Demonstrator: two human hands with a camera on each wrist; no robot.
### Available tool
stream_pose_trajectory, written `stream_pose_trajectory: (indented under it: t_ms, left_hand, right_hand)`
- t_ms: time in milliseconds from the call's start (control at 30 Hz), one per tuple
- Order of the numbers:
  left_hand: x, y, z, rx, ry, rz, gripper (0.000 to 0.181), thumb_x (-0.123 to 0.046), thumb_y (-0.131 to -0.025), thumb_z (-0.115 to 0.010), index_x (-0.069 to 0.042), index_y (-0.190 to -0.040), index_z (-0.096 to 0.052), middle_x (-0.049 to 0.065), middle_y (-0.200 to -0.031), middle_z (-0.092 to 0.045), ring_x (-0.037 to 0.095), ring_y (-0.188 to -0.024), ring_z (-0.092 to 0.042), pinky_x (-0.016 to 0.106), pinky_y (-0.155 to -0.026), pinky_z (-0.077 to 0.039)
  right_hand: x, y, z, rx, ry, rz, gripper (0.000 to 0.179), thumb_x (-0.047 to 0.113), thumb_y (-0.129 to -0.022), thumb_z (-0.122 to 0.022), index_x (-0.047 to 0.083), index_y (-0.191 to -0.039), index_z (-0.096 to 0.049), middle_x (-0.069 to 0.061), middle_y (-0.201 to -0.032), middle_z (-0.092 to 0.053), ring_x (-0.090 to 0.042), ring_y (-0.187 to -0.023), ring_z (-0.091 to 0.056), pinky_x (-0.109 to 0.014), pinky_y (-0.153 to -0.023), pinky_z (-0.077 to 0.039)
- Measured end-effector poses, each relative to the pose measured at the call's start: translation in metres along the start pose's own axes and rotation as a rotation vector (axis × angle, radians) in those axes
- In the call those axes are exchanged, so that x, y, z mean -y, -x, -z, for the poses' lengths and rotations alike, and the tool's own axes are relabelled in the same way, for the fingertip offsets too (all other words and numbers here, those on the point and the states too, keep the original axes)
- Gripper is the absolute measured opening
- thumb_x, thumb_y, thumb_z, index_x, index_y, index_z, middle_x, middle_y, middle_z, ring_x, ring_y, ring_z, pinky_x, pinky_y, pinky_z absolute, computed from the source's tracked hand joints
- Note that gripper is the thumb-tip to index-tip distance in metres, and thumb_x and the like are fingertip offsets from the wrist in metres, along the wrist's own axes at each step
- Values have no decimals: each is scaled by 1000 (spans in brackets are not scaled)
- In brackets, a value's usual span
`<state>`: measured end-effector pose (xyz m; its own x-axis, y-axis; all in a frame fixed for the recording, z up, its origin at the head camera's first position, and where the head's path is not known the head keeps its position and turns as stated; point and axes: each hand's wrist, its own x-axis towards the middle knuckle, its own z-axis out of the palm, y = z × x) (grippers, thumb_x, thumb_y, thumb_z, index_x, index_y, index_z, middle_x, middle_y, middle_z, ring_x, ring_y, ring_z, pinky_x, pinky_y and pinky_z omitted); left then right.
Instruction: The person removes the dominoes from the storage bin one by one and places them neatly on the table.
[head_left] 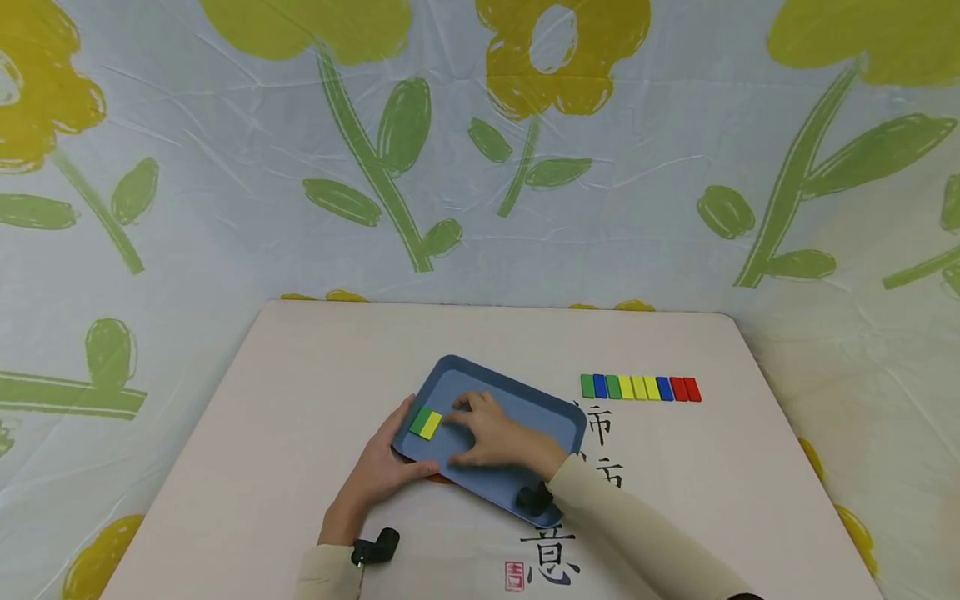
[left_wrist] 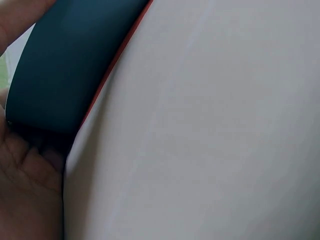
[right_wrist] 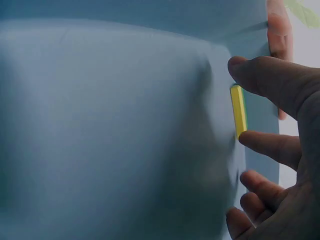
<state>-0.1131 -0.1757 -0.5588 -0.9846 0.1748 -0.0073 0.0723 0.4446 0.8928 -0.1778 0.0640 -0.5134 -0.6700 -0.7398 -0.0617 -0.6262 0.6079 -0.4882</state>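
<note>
My left hand (head_left: 381,468) grips the left end of a blue-grey tray (head_left: 517,392), thumb over the near rim and fingers around the outer side; in the left wrist view those fingers are partly hidden behind the tray wall (left_wrist: 65,65). Inside the tray, at its left end, a green tile (head_left: 420,419) and a yellow tile (head_left: 431,426) lie side by side. My right hand (head_left: 495,433) is over the tray just right of them, thumb and fingers spread. In the right wrist view its thumb and index fingertip appear near either end of the yellow tile (right_wrist: 238,110).
On the table (head_left: 315,358), a row of several green, blue, yellow and red tiles (head_left: 641,387) lies right of the tray. Black brush characters (head_left: 553,557) and a red seal mark (head_left: 514,576) show on the surface. Flowered cloth (head_left: 247,167) rises behind. Something red (left_wrist: 107,75) edges the tray's underside.
</note>
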Motion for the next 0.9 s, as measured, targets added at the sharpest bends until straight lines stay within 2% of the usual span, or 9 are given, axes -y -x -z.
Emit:
stream_pose_trajectory:
  t_ms: [200,400,600,767,900]
  left_hand:
    - [-4,1,0,7,21,-2,115,-33,-75,-93,-29,-165,-23,6,-171,-25,37,-156,-26,64,-121,-27]
    - [-4,2,1,0,-1,14,113,-37,-75,-93,-28,-165,-25,6,-170,-27,37,-156,-26,64,-121,-28]
    - [-5,2,1,-3,-8,21,113,-37,-75,-93,-29,-165,-25,6,-170,-27,37,-157,-25,65,-121,-28]
    - [-7,2,0,0,-3,19,112,-35,-75,-93,-25,-165,-26,7,-170,-27,37,-157,-24,64,-121,-27]
    - [-7,2,0,2,-4,23,113,-35,-75,-93,-26,-165,-26,5,-170,-27,36,-157,-24,64,-122,-27]
  right_hand:
    - [6,0,-3,-8,-1,-38,67,45,-86,-81,12,-142,-63,-19,-160,-36,-35,-136,-38,-56,-110,-41]
    - [8,-2,-3,-23,-12,-52,69,45,-86,-81,9,-142,-62,-21,-163,-32,-38,-140,-35,-58,-114,-37]
    - [5,-5,-4,-59,-16,-54,72,45,-87,-81,7,-144,-60,-24,-162,-31,-42,-141,-34,-62,-114,-35]
    - [2,-10,-8,-71,-10,-68,70,44,-87,-80,10,-145,-59,-23,-163,-32,-42,-142,-34,-63,-113,-36]
    - [0,-17,-10,-77,-19,-74,68,43,-88,-79,13,-146,-59,-22,-162,-33,-41,-141,-35,-63,-113,-36]
